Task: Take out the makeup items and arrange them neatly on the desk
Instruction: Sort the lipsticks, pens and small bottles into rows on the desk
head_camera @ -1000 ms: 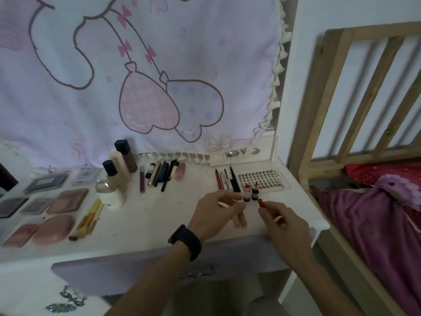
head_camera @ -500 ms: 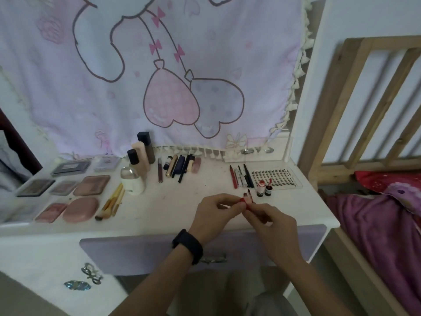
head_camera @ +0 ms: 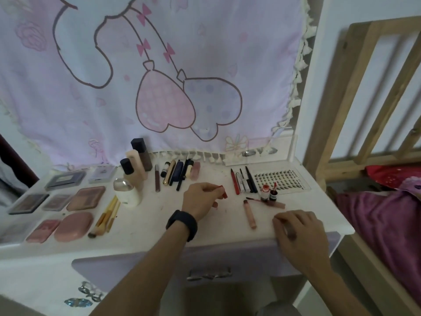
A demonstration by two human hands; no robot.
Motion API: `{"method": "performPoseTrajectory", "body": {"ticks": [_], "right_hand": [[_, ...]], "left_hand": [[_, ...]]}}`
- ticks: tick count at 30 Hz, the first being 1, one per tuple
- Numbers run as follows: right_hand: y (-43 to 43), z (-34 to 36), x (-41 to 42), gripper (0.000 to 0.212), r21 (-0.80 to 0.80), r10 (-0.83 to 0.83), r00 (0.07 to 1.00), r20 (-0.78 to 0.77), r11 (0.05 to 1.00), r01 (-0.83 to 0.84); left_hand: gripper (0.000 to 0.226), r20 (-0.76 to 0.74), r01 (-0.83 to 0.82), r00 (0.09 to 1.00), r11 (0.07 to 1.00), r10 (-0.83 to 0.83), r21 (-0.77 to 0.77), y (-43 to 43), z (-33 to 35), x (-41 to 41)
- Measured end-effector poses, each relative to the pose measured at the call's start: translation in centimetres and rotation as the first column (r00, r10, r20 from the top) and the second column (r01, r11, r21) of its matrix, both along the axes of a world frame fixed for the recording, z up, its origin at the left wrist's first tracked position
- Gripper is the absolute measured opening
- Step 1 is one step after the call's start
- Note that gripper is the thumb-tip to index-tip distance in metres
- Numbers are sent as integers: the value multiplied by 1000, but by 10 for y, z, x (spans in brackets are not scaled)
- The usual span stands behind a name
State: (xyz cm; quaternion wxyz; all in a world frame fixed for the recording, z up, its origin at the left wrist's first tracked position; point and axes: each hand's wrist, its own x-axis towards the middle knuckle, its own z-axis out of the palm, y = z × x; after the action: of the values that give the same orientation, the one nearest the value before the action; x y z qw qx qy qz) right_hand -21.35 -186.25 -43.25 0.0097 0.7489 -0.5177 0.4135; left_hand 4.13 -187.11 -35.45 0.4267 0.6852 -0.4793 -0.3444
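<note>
While left hand [head_camera: 200, 200] pinches red lipstick [head_camera: 224, 193], right hand [head_camera: 299, 230] sits apart.

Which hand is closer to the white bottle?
Left. The left hand is right of the white bottle; the right hand rests farther right, at the front edge of the desk.

Your left hand [head_camera: 200, 199] pinches a red stick [head_camera: 224, 193] over the white desk [head_camera: 148, 226]. Left of that stick lie pink and brown palettes [head_camera: 86, 198]. Right of it are a peach tube [head_camera: 249, 214] and a red pencil [head_camera: 234, 181]. Behind it hangs a lilac cloth [head_camera: 91, 110] with pink bows. Your wristband [head_camera: 182, 224] is black.
</note>
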Motion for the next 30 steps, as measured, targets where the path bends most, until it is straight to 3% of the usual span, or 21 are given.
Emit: {"method": "performPoseTrajectory", "body": {"ticks": [2,4,5,7,8,15,22,28,30], "right_hand": [[-3,-3,-2,28,-20,22,999,29,1000,-21],[-3,-4,-2,27,-12,23,996,87,1000,-23],[-4,-3,-2,26,8,5,993,116,1000,-6],[-7,-1,-2,25,70,-57,989,136,996,48],[-8,0,0,31,106,-84,988,127,992,71],[-16,5,5,45,142,-136,991,18,981,132],[-17,4,5,26,130,-101,995,-17,986,103],[-17,7,4,6,153,-66,997,-51,985,73],[-18,5,2,8,178,-37,996,-83,983,52]], "left_hand": [[21,24,-5,1000,1000,5,2,-17,4,-1],[46,59,-28,998,999,27,23,-32,6,-2],[44,105,-38,994,998,32,54,-39,7,-2],[16,201,-50,979,992,26,118,-55,6,-1],[13,232,-59,972,987,23,148,-60,5,-1],[26,259,-68,966,972,9,224,-85,-3,-12],[36,277,-117,959,976,62,185,-82,-2,-18],[30,310,-94,950,980,35,177,-71,5,-21],[29,321,-82,947,983,25,165,-69,5,-21]]}}
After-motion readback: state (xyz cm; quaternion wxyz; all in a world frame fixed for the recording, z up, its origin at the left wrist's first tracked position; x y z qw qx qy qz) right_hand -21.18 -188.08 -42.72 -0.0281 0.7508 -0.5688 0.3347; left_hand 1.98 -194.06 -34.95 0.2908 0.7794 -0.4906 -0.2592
